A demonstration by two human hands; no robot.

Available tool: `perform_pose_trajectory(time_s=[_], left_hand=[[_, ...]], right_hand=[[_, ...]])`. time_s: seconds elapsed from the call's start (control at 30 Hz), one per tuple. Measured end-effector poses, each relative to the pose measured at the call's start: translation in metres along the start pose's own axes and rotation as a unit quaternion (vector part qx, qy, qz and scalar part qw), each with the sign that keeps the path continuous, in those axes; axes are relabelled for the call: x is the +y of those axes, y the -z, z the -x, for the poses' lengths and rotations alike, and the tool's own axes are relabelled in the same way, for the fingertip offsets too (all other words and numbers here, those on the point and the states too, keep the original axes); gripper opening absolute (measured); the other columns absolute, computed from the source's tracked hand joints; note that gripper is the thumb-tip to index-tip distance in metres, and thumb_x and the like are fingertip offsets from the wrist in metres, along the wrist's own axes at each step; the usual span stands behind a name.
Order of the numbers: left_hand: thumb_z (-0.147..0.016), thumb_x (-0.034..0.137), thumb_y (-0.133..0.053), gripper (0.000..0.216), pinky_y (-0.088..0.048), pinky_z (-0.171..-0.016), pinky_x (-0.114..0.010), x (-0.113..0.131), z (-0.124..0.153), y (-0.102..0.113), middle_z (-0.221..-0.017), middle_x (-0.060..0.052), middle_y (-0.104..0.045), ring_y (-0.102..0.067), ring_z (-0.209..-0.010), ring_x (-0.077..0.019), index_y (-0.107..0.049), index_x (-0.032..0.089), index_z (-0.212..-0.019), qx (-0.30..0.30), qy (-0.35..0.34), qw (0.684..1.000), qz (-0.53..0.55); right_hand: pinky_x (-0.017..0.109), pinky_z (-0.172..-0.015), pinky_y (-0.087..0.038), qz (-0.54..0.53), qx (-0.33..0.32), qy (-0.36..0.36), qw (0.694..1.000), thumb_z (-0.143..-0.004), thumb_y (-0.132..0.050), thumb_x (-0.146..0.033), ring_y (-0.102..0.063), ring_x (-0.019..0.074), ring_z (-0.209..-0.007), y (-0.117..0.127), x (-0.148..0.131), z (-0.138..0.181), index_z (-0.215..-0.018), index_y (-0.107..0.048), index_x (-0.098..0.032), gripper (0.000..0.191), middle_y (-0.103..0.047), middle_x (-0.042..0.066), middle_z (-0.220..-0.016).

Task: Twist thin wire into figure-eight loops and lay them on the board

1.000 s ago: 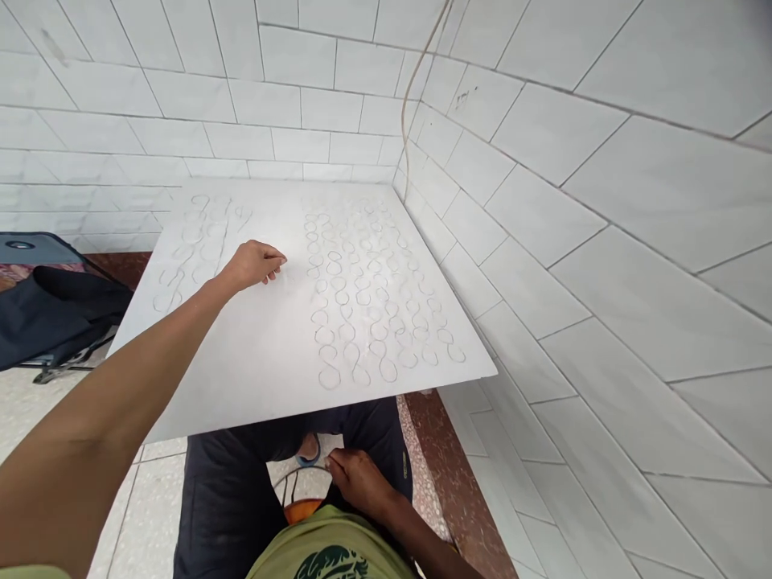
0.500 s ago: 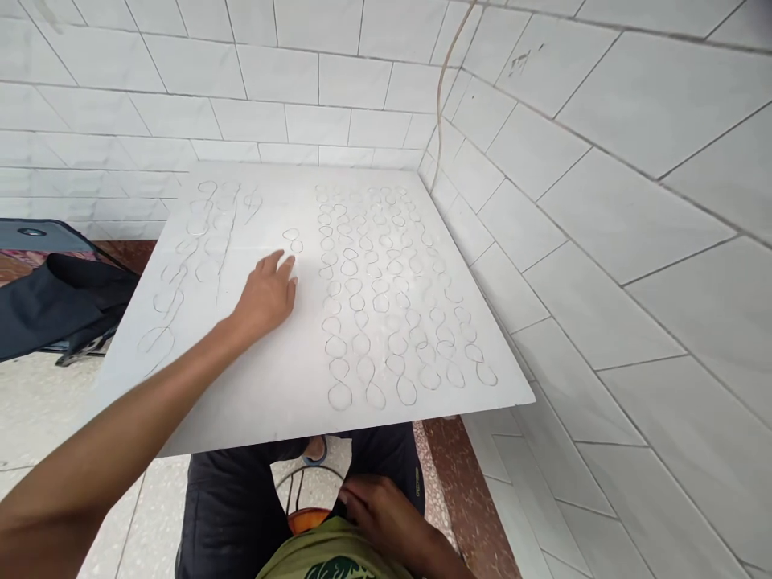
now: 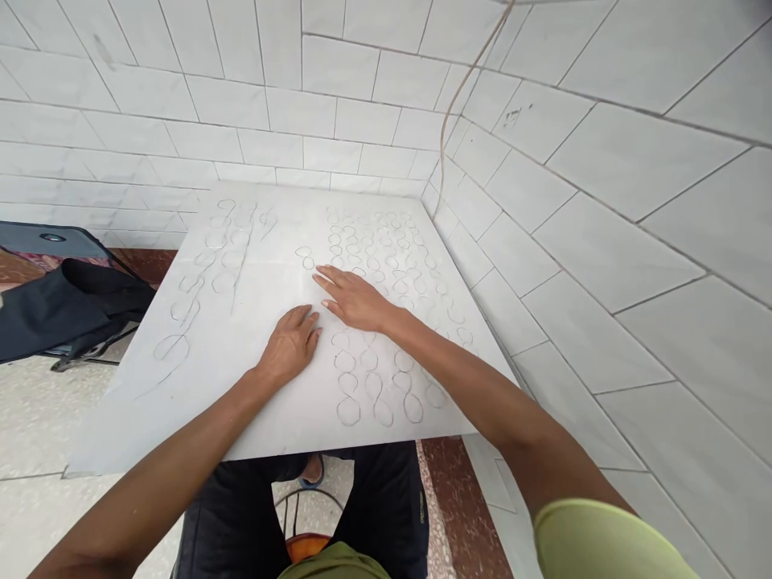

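A white square board lies over my lap, pushed into the corner of two tiled walls. Rows of thin figure-eight wire loops cover its right half, and several larger loops run down its left side. My left hand rests palm down near the board's middle, fingers stretched out. My right hand lies flat just beyond it, over the left rows of loops, fingers straight and pointing left. One small loop sits alone just past its fingertips. Neither hand holds anything.
A dark bag or cloth lies on a folding frame at the left. A thin cord hangs down the wall corner to the board's far right edge. An orange object with a wire hoop sits between my legs on the floor.
My right hand has come up from my lap and now lies flat on the board. My left hand has drawn back toward me, from the far middle to the near middle.
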State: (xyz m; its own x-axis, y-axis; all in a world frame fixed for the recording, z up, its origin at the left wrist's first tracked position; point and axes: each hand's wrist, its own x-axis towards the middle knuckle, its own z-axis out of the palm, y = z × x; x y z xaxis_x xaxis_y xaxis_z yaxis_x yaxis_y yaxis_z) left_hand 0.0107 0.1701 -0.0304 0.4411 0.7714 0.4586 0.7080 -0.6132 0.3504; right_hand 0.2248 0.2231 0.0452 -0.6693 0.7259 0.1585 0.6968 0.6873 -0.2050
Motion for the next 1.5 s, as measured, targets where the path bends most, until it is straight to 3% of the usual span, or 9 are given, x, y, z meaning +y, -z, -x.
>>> perform_pose_trajectory(time_s=[0.13,0.33,0.8,0.97,1.17,1.37,1.5], left_hand=[[-0.105,0.029,-0.046,0.040,-0.048,-0.116,-0.058,-0.001,0.003,-0.002,-0.144,-0.022,-0.059,-0.055,-0.137,-0.0349,-0.064,0.010,-0.135,0.000,0.001,1.000,-0.002],[-0.105,0.027,-0.047,0.041,-0.048,-0.116,-0.058,-0.002,0.003,-0.004,-0.145,-0.024,-0.059,-0.054,-0.138,-0.0370,-0.064,0.006,-0.135,-0.002,0.005,1.000,-0.012],[-0.104,0.023,-0.049,0.039,-0.051,-0.114,-0.058,-0.002,0.002,-0.009,-0.144,-0.023,-0.060,-0.055,-0.136,-0.0364,-0.063,0.007,-0.137,0.016,0.007,1.000,-0.002],[-0.104,0.021,-0.049,0.039,-0.051,-0.114,-0.057,-0.002,0.001,-0.012,-0.146,-0.023,-0.059,-0.053,-0.137,-0.0364,-0.062,0.006,-0.138,0.012,0.007,1.000,-0.001],[-0.104,0.022,-0.048,0.038,-0.051,-0.113,-0.060,-0.001,0.000,-0.012,-0.145,-0.020,-0.059,-0.053,-0.138,-0.0363,-0.061,0.012,-0.138,0.017,0.012,1.000,0.005],[-0.104,0.022,-0.046,0.039,-0.053,-0.110,-0.061,0.001,0.001,-0.013,-0.143,-0.021,-0.060,-0.055,-0.136,-0.0368,-0.061,0.012,-0.139,0.020,0.007,1.000,0.010],[-0.104,0.023,-0.045,0.040,-0.052,-0.110,-0.062,0.003,0.002,-0.015,-0.144,-0.021,-0.059,-0.054,-0.137,-0.0367,-0.060,0.014,-0.140,0.025,0.019,0.999,0.015]], right_hand=[[0.054,-0.130,-0.021,0.043,-0.046,-0.008,0.998,-0.108,-0.036,-0.042,-0.016,0.0325,-0.163,-0.033,0.036,-0.068,-0.164,-0.033,-0.010,0.064,-0.017,0.016,-0.175],[0.052,-0.132,-0.017,0.013,-0.074,-0.044,0.996,-0.106,-0.027,-0.059,-0.017,0.0306,-0.163,-0.063,0.065,-0.108,-0.165,-0.030,-0.012,0.076,-0.020,0.015,-0.175],[0.053,-0.133,-0.007,0.015,-0.011,-0.205,0.979,-0.105,-0.026,-0.055,-0.020,0.0310,-0.162,-0.058,0.135,-0.225,-0.163,-0.033,-0.005,0.077,-0.025,0.019,-0.173],[0.057,-0.132,-0.008,0.029,0.000,-0.218,0.975,-0.105,-0.026,-0.055,-0.023,0.0324,-0.161,-0.056,0.153,-0.238,-0.162,-0.036,-0.006,0.076,-0.028,0.020,-0.172],[0.060,-0.130,-0.008,0.050,0.018,-0.218,0.975,-0.106,-0.024,-0.052,-0.019,0.0332,-0.162,-0.055,0.152,-0.236,-0.164,-0.032,-0.008,0.073,-0.025,0.017,-0.173],[0.056,-0.130,-0.016,0.035,0.160,-0.199,0.966,-0.108,-0.024,-0.044,-0.028,0.0324,-0.158,-0.044,0.146,-0.214,-0.160,-0.034,-0.002,0.068,-0.034,0.022,-0.168],[0.051,-0.128,-0.023,0.039,0.138,-0.155,0.977,-0.106,-0.031,-0.033,-0.032,0.0321,-0.155,-0.041,0.136,-0.209,-0.159,-0.037,0.000,0.062,-0.037,0.023,-0.166]])
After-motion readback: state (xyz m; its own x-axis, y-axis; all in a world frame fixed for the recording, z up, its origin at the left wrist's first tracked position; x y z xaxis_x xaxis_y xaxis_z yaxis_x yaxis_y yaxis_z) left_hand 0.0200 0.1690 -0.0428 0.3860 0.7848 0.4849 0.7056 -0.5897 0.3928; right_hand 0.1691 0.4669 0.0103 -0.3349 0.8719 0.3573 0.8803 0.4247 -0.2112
